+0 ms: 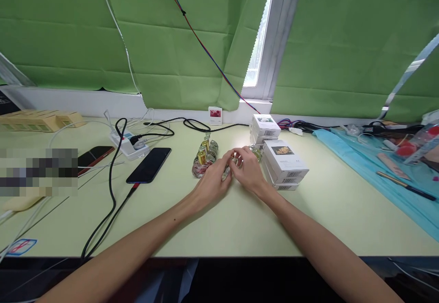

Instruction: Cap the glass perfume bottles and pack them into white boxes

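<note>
Near the middle of the table, my left hand (217, 173) and my right hand (247, 170) meet with fingers curled around a small clear glass bottle (226, 172). Most of that bottle is hidden behind the fingers. Just left of my left hand stands a row of round glass bottles (210, 151) with gold necks, the nearest one reddish inside. Beyond my right hand, another glass bottle (255, 151) is partly covered. Close by on the right are stacked white boxes (286, 161) with a printed picture on top, and a second stack of white boxes (265, 127) behind them.
A black phone (149, 165) on a cable lies left, beside a white power strip (128, 143). Yellow boxes (37, 120) sit far left. One small white box (215, 116) stands at the back. Blue plastic sheeting (387, 170) with a pen (406, 185) covers the right side.
</note>
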### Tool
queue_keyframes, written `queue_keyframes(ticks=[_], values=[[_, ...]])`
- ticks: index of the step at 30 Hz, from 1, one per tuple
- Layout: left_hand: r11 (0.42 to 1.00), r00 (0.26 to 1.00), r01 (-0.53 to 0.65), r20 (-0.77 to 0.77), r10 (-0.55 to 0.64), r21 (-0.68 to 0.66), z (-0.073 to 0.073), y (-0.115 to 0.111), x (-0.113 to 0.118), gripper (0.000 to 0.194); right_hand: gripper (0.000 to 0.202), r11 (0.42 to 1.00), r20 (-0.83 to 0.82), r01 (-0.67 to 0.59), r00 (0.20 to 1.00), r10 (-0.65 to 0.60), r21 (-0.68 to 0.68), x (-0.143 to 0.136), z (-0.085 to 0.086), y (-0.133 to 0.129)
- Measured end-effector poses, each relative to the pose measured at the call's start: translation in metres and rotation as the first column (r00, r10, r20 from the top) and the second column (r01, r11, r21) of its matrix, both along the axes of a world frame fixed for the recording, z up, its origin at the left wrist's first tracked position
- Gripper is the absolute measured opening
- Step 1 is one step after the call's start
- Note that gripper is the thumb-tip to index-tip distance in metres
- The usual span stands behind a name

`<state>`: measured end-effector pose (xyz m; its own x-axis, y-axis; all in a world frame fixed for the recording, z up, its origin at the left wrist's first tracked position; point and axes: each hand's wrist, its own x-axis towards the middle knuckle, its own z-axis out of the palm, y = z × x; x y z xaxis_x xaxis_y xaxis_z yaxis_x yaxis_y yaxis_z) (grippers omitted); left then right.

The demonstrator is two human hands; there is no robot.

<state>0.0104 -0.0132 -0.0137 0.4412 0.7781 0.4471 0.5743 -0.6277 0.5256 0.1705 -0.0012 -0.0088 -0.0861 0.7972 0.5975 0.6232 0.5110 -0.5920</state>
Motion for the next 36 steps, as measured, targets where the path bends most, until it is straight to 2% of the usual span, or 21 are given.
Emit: queue_keyframes(ticks=[5,10,12,15,17,19,21,28,36], values=[[1.000,1.000,-0.014,-0.007,0.014,-0.020,-0.001,0.000,-0.002,0.063,0.036,0.993,0.119,0.117,0.986,-0.115,-0.013,0.002,0.023,-0.017],[1.000,0.999,-0.026,-0.028,0.026,-0.015,0.000,-0.002,-0.003,0.064,0.026,0.966,0.338,0.247,0.905,-0.260,0.083,0.016,0.058,-0.033],[0.999,0.999,-0.037,-0.033,0.037,-0.013,0.000,-0.002,-0.003,0.064,0.026,0.934,0.413,0.344,0.839,-0.354,0.102,0.026,0.073,-0.035],[0.999,0.998,-0.041,-0.040,0.040,-0.019,0.001,-0.002,-0.002,0.063,0.043,0.850,0.570,0.526,0.709,-0.414,-0.037,0.043,0.089,-0.031],[0.999,0.998,-0.040,-0.047,0.039,-0.026,0.002,-0.003,-0.001,0.062,0.055,0.755,0.680,0.631,0.633,-0.370,-0.177,0.053,0.095,-0.026],[0.999,0.998,-0.044,-0.054,0.042,-0.030,0.003,-0.003,-0.001,0.062,0.064,0.670,0.746,0.679,0.605,-0.279,-0.300,0.061,0.096,-0.022],[0.998,0.997,-0.049,-0.058,0.047,-0.032,0.004,-0.004,-0.001,0.062,0.063,0.646,0.770,0.667,0.609,-0.188,-0.370,0.069,0.095,-0.018],[0.999,0.998,-0.043,-0.056,0.042,-0.021,0.001,-0.001,-0.002,0.063,0.069,0.717,0.811,0.588,0.582,-0.054,-0.375,0.093,0.096,-0.017],[0.999,0.998,-0.042,-0.045,0.041,-0.013,-0.003,0.001,-0.002,0.066,0.097,0.707,0.809,0.552,0.586,0.049,-0.443,0.127,0.100,-0.010]])
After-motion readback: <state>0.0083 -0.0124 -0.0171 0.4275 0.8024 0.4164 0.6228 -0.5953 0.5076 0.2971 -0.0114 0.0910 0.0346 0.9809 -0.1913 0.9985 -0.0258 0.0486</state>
